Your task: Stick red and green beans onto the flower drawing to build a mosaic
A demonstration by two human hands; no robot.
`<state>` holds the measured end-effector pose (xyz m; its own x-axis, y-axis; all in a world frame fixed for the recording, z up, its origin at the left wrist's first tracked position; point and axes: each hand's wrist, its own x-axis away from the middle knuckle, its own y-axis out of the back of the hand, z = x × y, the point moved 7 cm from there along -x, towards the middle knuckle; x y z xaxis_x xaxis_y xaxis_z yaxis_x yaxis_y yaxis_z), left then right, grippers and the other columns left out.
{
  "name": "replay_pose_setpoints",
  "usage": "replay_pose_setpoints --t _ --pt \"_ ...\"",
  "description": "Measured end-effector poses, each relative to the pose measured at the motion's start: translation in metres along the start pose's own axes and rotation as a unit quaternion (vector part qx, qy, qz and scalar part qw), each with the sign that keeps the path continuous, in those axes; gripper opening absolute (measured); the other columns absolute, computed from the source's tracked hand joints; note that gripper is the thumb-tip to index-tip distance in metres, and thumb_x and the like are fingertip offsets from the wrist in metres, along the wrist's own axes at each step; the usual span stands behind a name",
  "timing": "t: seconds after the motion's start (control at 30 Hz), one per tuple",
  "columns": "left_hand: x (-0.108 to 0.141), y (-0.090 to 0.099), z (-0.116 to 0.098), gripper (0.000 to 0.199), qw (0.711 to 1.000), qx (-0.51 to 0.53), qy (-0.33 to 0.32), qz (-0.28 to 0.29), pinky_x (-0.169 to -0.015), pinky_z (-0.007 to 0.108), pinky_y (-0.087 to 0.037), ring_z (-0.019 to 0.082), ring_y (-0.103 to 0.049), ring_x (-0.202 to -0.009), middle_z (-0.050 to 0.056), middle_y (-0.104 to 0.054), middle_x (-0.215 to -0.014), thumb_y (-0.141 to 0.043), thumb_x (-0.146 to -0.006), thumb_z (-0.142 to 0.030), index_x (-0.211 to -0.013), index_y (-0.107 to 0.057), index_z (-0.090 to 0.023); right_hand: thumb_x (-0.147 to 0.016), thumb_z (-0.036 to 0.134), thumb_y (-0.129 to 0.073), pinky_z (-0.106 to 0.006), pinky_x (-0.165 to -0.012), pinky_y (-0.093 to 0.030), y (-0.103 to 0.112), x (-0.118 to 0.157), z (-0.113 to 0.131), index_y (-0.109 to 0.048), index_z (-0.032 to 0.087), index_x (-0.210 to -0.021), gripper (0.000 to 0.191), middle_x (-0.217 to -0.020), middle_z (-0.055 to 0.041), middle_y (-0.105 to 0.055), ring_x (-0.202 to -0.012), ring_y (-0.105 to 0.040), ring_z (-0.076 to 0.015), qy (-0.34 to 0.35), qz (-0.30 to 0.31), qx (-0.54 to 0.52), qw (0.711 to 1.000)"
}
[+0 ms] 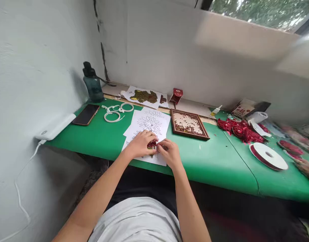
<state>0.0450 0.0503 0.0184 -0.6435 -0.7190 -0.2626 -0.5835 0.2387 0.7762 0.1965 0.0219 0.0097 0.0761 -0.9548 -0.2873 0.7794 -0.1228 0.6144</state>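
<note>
Sheets of white paper (159,121) with black line drawings of flowers lie on the green table in front of me. On the top sheet, a patch of small dark red and green beads or seeds (151,145) covers part of a drawing. My left hand (141,144) rests on the paper, thumb and fingers apart around the patch's left side. At its right edge, my right hand (169,151) has thumb and forefinger pinched together; anything between them is too small to make out. A shallow wooden tray (204,137) of small reddish-brown beads or seeds lies beyond my right hand.
A phone (86,115), coiled white cables (112,116) and a dark bottle (93,88) are at left. Behind lie a seed-covered picture (144,96) and a red box (176,95). A ribbon spool (268,156), red material (247,131) and another person's hand (306,168) are at right.
</note>
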Motion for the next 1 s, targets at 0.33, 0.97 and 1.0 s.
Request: replay_pose_setpoints --t 0.33,0.97,1.0 --pt "0.0008 0.0010 -0.0050 0.032 1.000 0.005 0.000 -0.008 -0.106 0.046 -0.047 0.027 -0.054 -0.124 0.002 -0.067 -0.129 -0.075 -0.091 -0.042 -0.117 -0.064 -0.027 -0.086 0.019 -0.061 -0.031 -0.062 -0.040 0.0010 0.0014 0.0033 -0.077 0.021 -0.078 0.018 -0.079 -0.0018 -0.068 -0.063 -0.054 -0.0142 -0.002 -0.017 -0.002 1.000" --pt "0.0013 0.0055 -0.0060 0.014 0.999 0.012 -0.006 -0.037 -0.108 0.046 -0.048 0.025 -0.056 -0.121 0.002 -0.069 -0.122 -0.071 -0.093 -0.030 -0.106 -0.068 -0.025 -0.088 0.022 -0.061 -0.031 -0.062 -0.038 0.0025 0.0022 0.0034 -0.074 0.021 -0.076 0.018 -0.079 -0.0008 -0.066 -0.062 -0.051 -0.0134 -0.008 -0.031 0.017 0.999" --pt "0.0015 0.0057 -0.0061 0.011 0.999 0.013 -0.009 -0.038 -0.108 0.046 -0.047 0.025 -0.056 -0.120 0.002 -0.069 -0.122 -0.070 -0.094 -0.031 -0.104 -0.069 -0.025 -0.089 0.023 -0.060 -0.031 -0.061 -0.037 0.0035 0.0028 0.0032 -0.073 0.021 -0.077 0.018 -0.079 -0.0006 -0.066 -0.061 -0.050 -0.0131 -0.010 -0.037 0.013 0.999"
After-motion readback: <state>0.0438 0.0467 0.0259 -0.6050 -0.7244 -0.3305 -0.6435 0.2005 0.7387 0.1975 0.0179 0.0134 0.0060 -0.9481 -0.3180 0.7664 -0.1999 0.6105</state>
